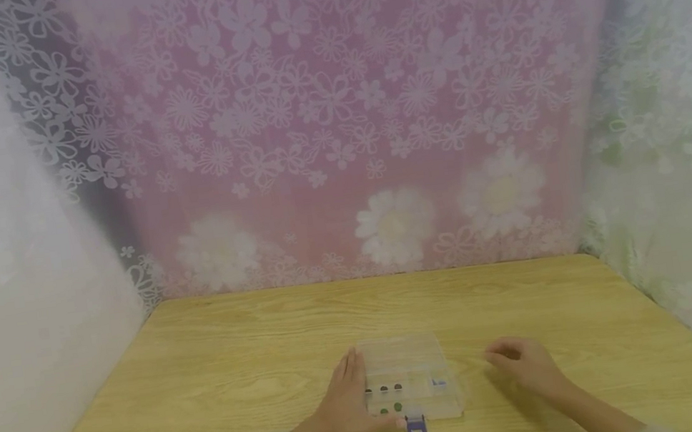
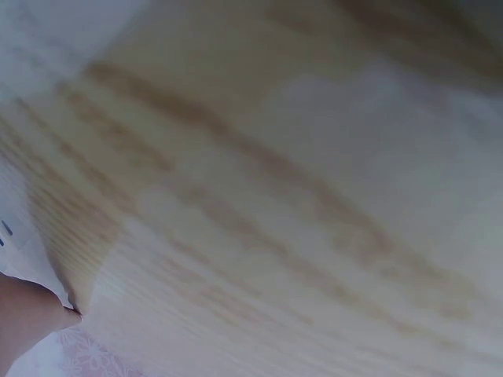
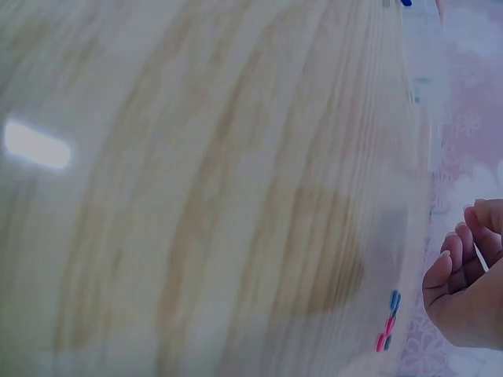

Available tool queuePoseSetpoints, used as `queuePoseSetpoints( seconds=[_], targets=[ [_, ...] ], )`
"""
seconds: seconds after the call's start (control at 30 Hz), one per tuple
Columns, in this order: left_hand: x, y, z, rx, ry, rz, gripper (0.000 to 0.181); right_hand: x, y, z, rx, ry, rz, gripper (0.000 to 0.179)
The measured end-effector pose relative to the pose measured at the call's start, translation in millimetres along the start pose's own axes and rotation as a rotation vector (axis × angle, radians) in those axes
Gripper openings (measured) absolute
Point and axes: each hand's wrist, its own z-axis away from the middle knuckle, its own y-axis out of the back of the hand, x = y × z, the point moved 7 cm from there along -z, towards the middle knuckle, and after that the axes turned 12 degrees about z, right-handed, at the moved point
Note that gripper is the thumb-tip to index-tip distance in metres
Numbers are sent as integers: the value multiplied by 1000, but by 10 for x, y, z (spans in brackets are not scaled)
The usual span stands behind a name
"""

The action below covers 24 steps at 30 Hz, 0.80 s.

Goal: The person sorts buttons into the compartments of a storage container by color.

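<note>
A clear plastic compartment box sits on the table, with small dark round pieces, green pieces and a small blue piece showing in it. My left hand rests along the box's left side, fingers straight, its thumb reaching across the front edge. A small purple clasp-like piece is at that edge, beside the thumb tip. To the right of the box, apart from it, my right hand hovers with loosely curled fingers. In the right wrist view, nothing shows between the right hand's fingers.
Small pink and blue pieces appear near the right hand in the right wrist view. The wood-grain table is bordered by a flowered pink curtain behind and pale hangings on both sides.
</note>
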Motion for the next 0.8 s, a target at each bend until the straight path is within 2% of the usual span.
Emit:
queuePoseSetpoints(
  seconds=[0.3, 0.5, 0.8],
  targets=[
    [17, 8, 1, -2, -5, -9, 120, 208, 150, 28, 44, 8, 57, 21],
    [7, 6, 5, 0, 7, 2, 120, 334, 193, 39, 24, 22, 87, 22],
    [4, 4, 3, -1, 11, 14, 120, 403, 192, 55, -39, 14, 3, 21]
  ],
)
